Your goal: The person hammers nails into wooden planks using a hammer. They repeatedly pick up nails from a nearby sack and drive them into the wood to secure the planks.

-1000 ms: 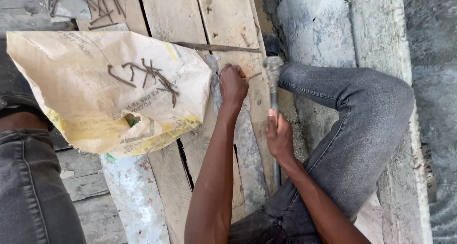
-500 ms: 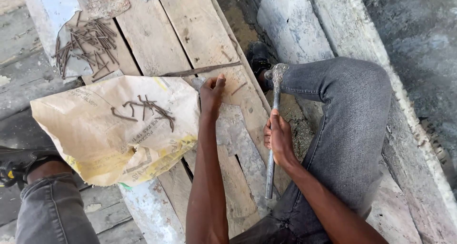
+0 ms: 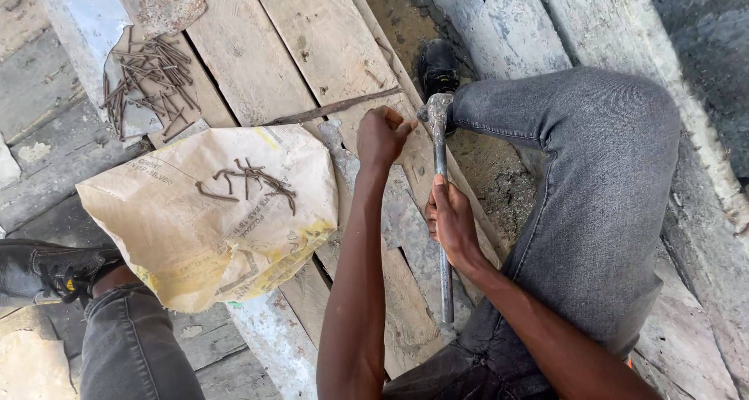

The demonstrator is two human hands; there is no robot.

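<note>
Wooden planks [image 3: 304, 49]; right hand [image 3: 451, 222] grips hammer [image 3: 441, 205].

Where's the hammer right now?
In the head view, right of centre: the hammer is gripped in the right hand, its head beside the left hand on the plank.

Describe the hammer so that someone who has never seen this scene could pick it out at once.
Start from the bent knee in grey jeans on the right; just left of it, over the weathered wooden planks, the right hand grips a long grey metal hammer. Unlike the rusty bent nails on the tan paper sack, it is one straight steel tool.
</note>
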